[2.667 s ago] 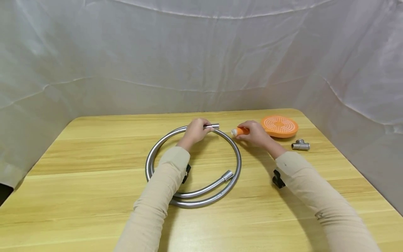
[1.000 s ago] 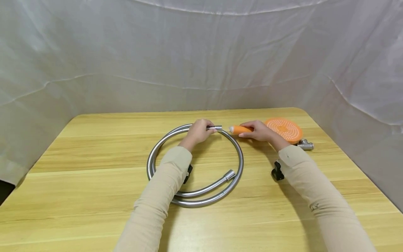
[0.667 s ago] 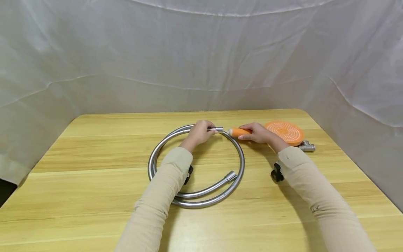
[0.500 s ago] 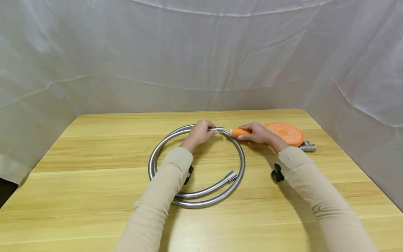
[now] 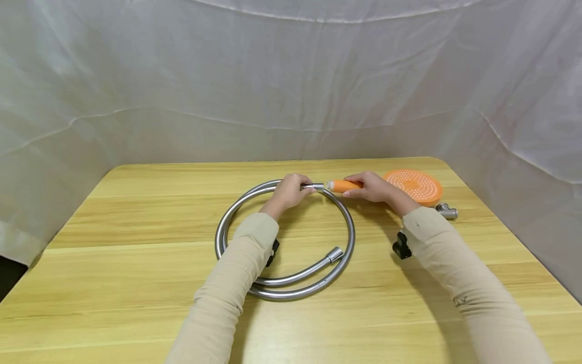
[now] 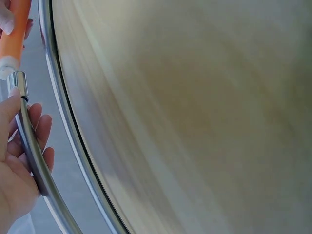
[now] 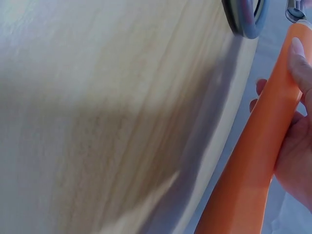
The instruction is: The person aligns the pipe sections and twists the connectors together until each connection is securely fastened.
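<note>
Fingers of our left hand (image 5: 287, 192) pinch the metal hose (image 5: 351, 233) at its collar (image 5: 319, 186), over the table (image 5: 136, 303); our right hand (image 5: 374, 187) grips the shower head (image 5: 414, 186) by its handle (image 5: 341, 186), just beside. We judge the hose springy, slick, surest held at that rigid collar.

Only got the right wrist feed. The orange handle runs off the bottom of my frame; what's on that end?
Observer: A round orange shower head, its face dotted with pale nozzles.
Operator: Metal tip in my top right corner, how's it held?
Observer: The left hand holds that end of the hose between thumb and fingers.
Operator: And the hose's other end?
Observer: Its flared connector lies just inside the loop's near-right curve.
</note>
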`<state>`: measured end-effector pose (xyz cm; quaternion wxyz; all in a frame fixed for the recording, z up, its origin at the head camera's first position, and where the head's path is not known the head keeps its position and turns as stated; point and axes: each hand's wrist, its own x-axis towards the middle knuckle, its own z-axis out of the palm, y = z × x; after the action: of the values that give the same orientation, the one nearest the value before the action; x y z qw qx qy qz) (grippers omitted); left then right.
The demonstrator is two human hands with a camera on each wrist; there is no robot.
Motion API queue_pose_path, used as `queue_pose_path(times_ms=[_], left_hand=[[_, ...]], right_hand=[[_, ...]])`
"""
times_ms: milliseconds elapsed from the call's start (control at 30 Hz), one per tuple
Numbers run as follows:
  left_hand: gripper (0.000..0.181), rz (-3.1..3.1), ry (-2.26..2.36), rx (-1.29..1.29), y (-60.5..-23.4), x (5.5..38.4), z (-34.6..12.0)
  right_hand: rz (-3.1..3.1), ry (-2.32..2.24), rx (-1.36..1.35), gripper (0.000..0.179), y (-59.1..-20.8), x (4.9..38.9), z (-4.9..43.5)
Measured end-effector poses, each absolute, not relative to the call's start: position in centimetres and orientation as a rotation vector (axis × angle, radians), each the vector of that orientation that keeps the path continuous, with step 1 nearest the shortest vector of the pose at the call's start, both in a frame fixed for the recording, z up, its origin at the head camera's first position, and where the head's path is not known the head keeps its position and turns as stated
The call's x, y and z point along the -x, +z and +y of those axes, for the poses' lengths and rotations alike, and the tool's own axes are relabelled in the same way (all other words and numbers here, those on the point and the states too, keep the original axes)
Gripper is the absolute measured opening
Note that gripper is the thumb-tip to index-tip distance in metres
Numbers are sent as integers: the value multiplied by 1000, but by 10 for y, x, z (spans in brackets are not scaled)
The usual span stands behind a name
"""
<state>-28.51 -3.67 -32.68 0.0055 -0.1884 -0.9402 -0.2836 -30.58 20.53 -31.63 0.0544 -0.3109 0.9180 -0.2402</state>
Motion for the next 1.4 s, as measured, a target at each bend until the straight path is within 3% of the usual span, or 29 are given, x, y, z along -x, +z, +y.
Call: queue_pose_path(times_ms=[467,1400], left_hand=[[28,-2935,-924,579,-327,284,-38],[26,-2901,-958,554,-327,282,-31]], right_hand=[[2771,-690,923,30,-313,305,199],[2810,-640,932,37,-312,303,194]])
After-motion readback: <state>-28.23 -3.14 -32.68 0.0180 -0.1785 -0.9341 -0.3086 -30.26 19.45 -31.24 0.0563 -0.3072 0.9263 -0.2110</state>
